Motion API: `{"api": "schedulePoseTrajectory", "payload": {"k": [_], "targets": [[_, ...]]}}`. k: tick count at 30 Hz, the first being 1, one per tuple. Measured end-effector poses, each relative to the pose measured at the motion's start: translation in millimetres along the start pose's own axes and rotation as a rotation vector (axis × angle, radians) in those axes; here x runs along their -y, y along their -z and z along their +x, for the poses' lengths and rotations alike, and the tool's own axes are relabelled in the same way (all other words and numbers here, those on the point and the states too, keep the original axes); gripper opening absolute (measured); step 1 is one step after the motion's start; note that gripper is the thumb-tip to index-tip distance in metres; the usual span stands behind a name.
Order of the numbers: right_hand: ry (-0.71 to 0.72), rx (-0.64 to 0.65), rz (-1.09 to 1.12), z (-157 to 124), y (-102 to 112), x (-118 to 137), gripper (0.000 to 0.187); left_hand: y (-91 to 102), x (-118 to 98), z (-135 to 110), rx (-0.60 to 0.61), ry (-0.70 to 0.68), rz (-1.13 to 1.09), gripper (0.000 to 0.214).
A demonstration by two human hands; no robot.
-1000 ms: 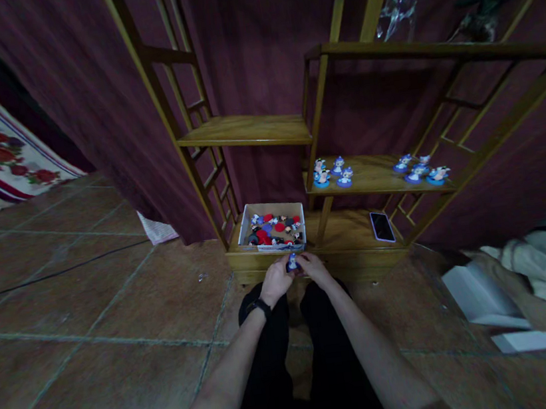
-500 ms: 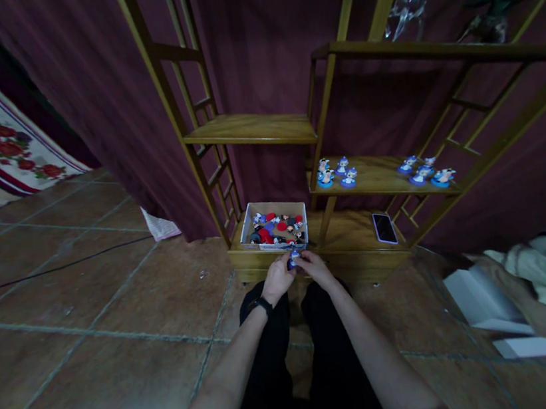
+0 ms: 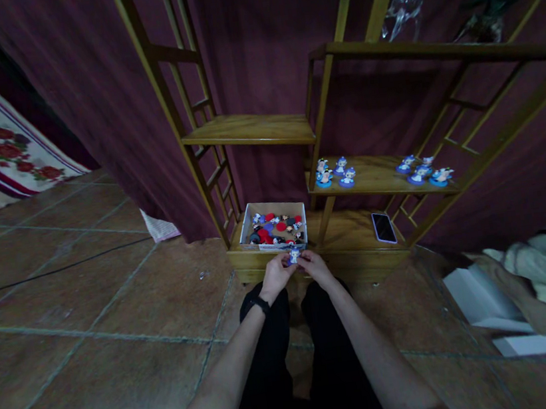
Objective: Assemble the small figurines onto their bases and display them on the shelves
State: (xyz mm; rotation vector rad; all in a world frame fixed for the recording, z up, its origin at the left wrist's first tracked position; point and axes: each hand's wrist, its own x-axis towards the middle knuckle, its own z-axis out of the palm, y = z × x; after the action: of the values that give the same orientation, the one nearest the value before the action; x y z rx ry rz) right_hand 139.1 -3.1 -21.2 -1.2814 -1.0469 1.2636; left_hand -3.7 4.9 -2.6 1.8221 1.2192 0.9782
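Looking down from the head camera, dim light. Both hands meet in front of the knees, just short of the lowest wooden shelf (image 3: 351, 231).

- Left hand (image 3: 276, 274): fingers curled in, tips pinching the left side of a small figurine (image 3: 294, 255). Dark watch (image 3: 256, 304) on the wrist.
- Right hand (image 3: 315, 267): fingers also closed, tips gripping the figurine's right side.
- Figurine: tiny, rounded, glossy plastic look, white and blue. It is held between the two sets of fingertips, off the floor, just in front of the near wall of the cardboard box (image 3: 269, 247). Finer detail is too small to tell.
- Box: shallow, square, open-topped, pale card. It sits on the lowest shelf, filled with a jumble of red, blue, black and white pieces.
- Shelf unit: honey-coloured wood, slim square posts, ladder-like side rails, smooth boards.
- Middle board: two clusters of like figurines on round blue bases, one at left (image 3: 332, 173), one at right (image 3: 422, 171).
- Phone (image 3: 383, 227): flat, dark, glossy, lying on the lowest shelf to the right of the box.
- Floor (image 3: 89, 302): brown matte tiles, pale grout lines.
- Backdrop: maroon curtain (image 3: 252, 46), soft vertical folds.
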Motion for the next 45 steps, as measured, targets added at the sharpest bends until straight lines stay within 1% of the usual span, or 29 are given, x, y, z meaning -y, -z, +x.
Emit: {"api": "schedulePoseTrajectory", "payload": {"k": [2, 5, 10, 13, 15, 18, 22, 24, 29, 33, 36, 39, 42, 45], "targets": [[-0.013, -0.012, -0.008, 0.0, -0.2, 1.3, 0.020, -0.8, 2.6, 1.2, 0.007, 0.012, -0.045, 0.025], [-0.041, -0.027, -0.004, 0.0, -0.3, 3.1, 0.020, -0.9, 5.5, 2.6, 0.026, 0.025, -0.057, 0.028], [-0.057, 0.002, 0.027, -0.8, 1.6, 6.8, 0.022, 0.0, 5.4, 3.3, 0.070, 0.003, -0.045, 0.032], [-0.065, 0.049, 0.070, -2.6, 2.2, 10.2, 0.026, -0.2, 0.7, 1.6, 0.045, -0.009, 0.023, 0.032], [-0.053, 0.067, 0.091, -3.9, 1.7, 12.4, 0.029, -0.5, -4.6, -1.2, 0.032, -0.044, 0.091, 0.034], [0.004, 0.049, 0.093, -5.2, 1.0, 14.2, 0.031, -1.1, -14.3, -7.5, 0.030, -0.102, 0.180, 0.037], [0.034, 0.029, 0.072, -6.0, 1.6, 13.6, 0.034, -1.2, -24.1, -14.8, 0.039, -0.121, 0.235, 0.046], [0.040, 0.034, 0.072, -6.4, 2.0, 13.2, 0.034, -0.8, -25.5, -16.1, 0.052, -0.129, 0.243, 0.050], [0.050, 0.062, 0.084, -8.3, 1.0, 13.7, 0.033, 0.3, -23.9, -15.9, 0.060, -0.130, 0.267, 0.045], [0.066, 0.061, 0.079, -9.9, -0.3, 13.9, 0.032, 1.0, -26.6, -19.5, 0.064, -0.134, 0.349, 0.048], [0.083, 0.064, 0.048, -12.1, 0.7, 14.2, 0.031, 1.3, -30.7, -24.2, 0.086, -0.184, 0.463, 0.044], [0.103, 0.035, -0.011, -14.7, 3.0, 14.9, 0.030, 1.4, -33.7, -26.9, 0.124, -0.275, 0.563, 0.041], [0.132, 0.014, -0.048, -16.5, 4.9, 15.2, 0.029, 1.0, -34.5, -27.2, 0.138, -0.340, 0.621, 0.040], [0.158, 0.031, -0.061, -16.9, 5.7, 14.8, 0.027, 0.0, -33.9, -26.8, 0.133, -0.371, 0.634, 0.038]]}}
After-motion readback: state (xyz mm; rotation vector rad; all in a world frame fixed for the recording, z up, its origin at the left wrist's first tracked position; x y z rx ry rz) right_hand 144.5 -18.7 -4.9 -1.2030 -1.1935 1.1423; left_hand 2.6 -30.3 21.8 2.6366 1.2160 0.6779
